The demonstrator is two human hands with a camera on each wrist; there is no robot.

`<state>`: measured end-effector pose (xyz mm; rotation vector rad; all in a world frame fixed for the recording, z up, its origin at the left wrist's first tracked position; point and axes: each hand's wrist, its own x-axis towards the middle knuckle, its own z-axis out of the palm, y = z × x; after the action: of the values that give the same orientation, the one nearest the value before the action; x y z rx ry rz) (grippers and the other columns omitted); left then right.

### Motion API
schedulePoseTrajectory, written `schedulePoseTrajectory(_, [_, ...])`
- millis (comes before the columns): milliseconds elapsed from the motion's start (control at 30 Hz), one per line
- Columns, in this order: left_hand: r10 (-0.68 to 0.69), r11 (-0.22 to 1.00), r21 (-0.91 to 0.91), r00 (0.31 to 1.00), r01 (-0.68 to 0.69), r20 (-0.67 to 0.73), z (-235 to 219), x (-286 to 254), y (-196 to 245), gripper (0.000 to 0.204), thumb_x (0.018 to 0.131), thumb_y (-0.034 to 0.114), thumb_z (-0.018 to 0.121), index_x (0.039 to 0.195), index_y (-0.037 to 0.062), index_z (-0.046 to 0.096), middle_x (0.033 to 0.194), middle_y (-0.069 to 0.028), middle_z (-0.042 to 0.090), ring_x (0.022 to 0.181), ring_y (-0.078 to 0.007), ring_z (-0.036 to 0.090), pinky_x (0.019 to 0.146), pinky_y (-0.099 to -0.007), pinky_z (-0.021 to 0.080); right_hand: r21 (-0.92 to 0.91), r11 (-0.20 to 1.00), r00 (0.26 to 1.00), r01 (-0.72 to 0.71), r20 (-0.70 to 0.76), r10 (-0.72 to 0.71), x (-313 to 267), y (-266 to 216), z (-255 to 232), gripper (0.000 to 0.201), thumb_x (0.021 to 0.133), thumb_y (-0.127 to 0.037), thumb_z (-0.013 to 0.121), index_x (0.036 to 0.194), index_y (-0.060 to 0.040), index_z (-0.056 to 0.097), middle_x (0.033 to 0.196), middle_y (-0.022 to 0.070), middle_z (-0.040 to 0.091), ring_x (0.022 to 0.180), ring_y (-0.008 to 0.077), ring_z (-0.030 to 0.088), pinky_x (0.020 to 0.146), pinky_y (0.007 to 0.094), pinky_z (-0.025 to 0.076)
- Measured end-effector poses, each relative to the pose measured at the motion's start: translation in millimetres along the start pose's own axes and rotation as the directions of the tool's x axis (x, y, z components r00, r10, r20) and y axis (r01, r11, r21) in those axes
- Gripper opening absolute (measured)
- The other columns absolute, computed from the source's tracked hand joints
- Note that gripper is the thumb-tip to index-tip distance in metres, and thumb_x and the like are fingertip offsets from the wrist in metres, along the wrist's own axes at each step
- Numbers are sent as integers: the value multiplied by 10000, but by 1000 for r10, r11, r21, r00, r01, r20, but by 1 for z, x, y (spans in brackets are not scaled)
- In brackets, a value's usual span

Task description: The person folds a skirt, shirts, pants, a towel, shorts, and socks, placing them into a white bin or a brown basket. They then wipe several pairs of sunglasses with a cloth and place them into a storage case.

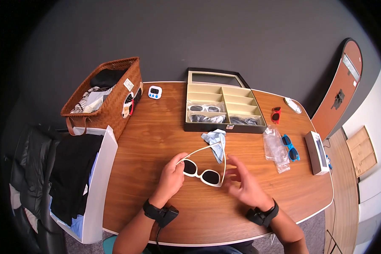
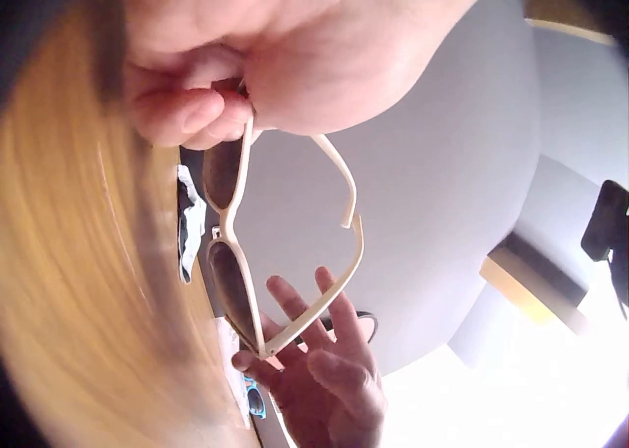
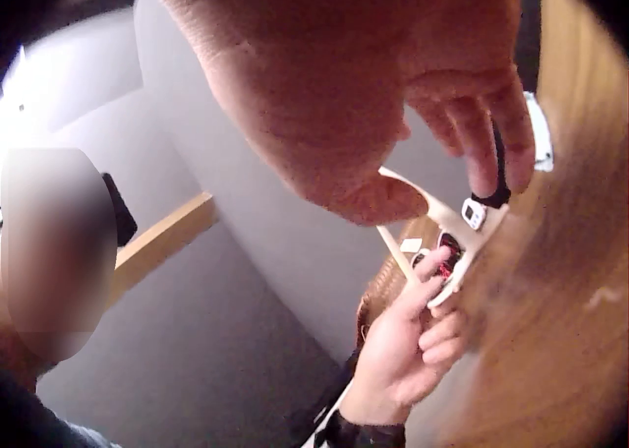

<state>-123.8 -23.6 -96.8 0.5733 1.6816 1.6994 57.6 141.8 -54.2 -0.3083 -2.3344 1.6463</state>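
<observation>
White-framed sunglasses [image 1: 211,177] with dark lenses are held above the table, temples unfolded and pointing away from the person. The left hand [image 1: 172,174] pinches them at the left end of the frame, between thumb and curled fingers. Beside the right hinge is the right hand [image 1: 246,186], its fingers spread and loosely bent. In the left wrist view the right hand's fingers [image 2: 344,315] overlap the right temple, with the thumb apart from it. A light blue cloth [image 1: 216,142] lies crumpled on the table just beyond the glasses.
An opened display case [image 1: 224,127] with bagged glasses stands at the back. To the right are red sunglasses [image 1: 276,114], blue sunglasses [image 1: 291,148], plastic sleeves [image 1: 276,148] and a white box [image 1: 316,153]. A wicker basket [image 1: 114,111], a timer [image 1: 155,92] and a clothes bin [image 1: 101,186] are left.
</observation>
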Motion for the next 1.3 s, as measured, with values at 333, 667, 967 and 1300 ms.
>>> schedulePoseTrajectory(333, [-207, 964, -126, 958, 234, 198, 14, -11, 6, 319, 1042, 242, 362, 1224, 36, 523, 624, -8, 451, 421, -77, 357, 392, -234, 307, -582, 773, 965, 252, 93, -245, -7, -8, 8, 788, 816, -236, 735, 1445, -43, 301, 1236, 223, 503, 990, 401, 592, 796, 418, 525])
schedulePoseTrajectory(667, [-179, 964, -155, 960, 214, 214, 14, -12, 7, 322, 1033, 228, 368, 1283, 67, 491, 626, -7, 451, 429, -76, 373, 396, -238, 316, -429, 873, 965, 231, -17, -263, -11, -7, 10, 839, 706, -107, 770, 1422, -19, 342, 1121, 191, 577, 965, 379, 599, 832, 413, 512])
schedulePoseTrajectory(967, [-212, 896, -298, 907, 329, 364, 6, -7, 13, 374, 1040, 375, 386, 1066, 46, 562, 614, 3, 436, 466, -78, 362, 422, -216, 299, -543, 783, 941, 305, 42, -337, -10, -4, 9, 678, 841, -163, 691, 1426, -69, 361, 996, 156, 551, 837, 321, 601, 679, 399, 510])
schedulePoseTrajectory(1300, [-304, 895, -228, 897, 385, 321, 13, -8, 9, 338, 1032, 340, 419, 951, 49, 571, 706, -12, 492, 485, -88, 398, 416, -220, 295, -594, 765, 934, 248, -64, -352, -11, -5, 2, 861, 757, -81, 749, 1463, 7, 265, 923, 161, 519, 805, 316, 541, 712, 381, 470])
